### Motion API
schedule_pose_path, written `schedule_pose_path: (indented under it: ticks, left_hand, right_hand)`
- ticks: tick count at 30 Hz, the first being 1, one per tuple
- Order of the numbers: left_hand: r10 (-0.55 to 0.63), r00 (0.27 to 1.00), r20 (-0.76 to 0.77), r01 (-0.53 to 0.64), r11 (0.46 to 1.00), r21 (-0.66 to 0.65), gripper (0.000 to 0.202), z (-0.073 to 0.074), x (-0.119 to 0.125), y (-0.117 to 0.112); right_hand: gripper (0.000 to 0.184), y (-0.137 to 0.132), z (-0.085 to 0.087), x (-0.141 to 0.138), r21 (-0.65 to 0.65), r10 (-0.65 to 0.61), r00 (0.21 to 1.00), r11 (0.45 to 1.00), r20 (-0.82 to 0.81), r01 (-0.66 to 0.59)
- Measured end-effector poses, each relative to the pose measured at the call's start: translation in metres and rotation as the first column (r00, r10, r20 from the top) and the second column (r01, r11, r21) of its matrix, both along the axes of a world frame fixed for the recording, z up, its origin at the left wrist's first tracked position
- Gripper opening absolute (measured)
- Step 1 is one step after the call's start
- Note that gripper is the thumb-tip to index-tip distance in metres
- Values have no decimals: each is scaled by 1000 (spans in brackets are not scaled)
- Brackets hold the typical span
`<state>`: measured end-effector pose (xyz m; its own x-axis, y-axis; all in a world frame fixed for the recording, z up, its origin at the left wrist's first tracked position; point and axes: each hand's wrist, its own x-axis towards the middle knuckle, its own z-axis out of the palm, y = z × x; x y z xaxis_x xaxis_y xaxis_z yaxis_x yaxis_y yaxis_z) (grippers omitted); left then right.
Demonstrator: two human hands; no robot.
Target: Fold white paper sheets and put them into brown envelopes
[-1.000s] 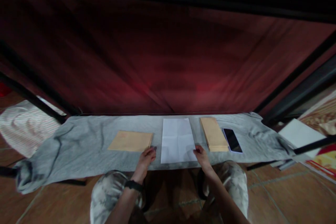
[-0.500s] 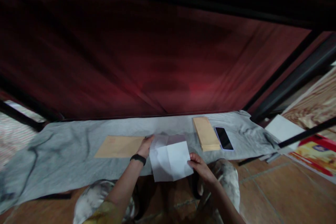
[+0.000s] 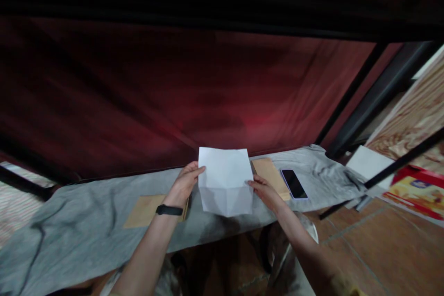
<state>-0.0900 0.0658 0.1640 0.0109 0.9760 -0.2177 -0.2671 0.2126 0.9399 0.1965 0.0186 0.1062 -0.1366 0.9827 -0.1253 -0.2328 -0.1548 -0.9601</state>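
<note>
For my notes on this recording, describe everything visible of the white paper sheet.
The plain white rectangular paper sheet shows no readable marks. A horizontal crease crosses it, with a fainter vertical one below; the lower part looks greyer and bends at the crease. The left hand grips its left edge, the right hand its right edge. It appears raised above the wrinkled grey cloth, its upper part overlapping the dark red, fabric-like backdrop in view.

A long, narrow surface is spread with wrinkled grey cloth [image 3: 93, 215]. On its left part lie brown envelopes [image 3: 141, 211], partly hidden; they look like a small pile, though the view is too dim to be sure. Further right lie more envelopes [image 3: 268, 172], with a phone [image 3: 294, 184] just beside them, dark screen up.
</note>
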Motion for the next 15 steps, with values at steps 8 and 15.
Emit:
schedule_pose_path:
  ticks: [8, 15]
  left_hand:
    - [163, 924, -346, 57, 836, 546, 20, 56, 3, -15]
    - [204, 676, -708, 344, 763, 548, 23, -79, -15, -58]
  right_hand:
    - [34, 45, 43, 7, 370, -117, 986, 927, 118, 66]
    - [39, 17, -50, 29, 629, -163, 819, 725, 550, -279]
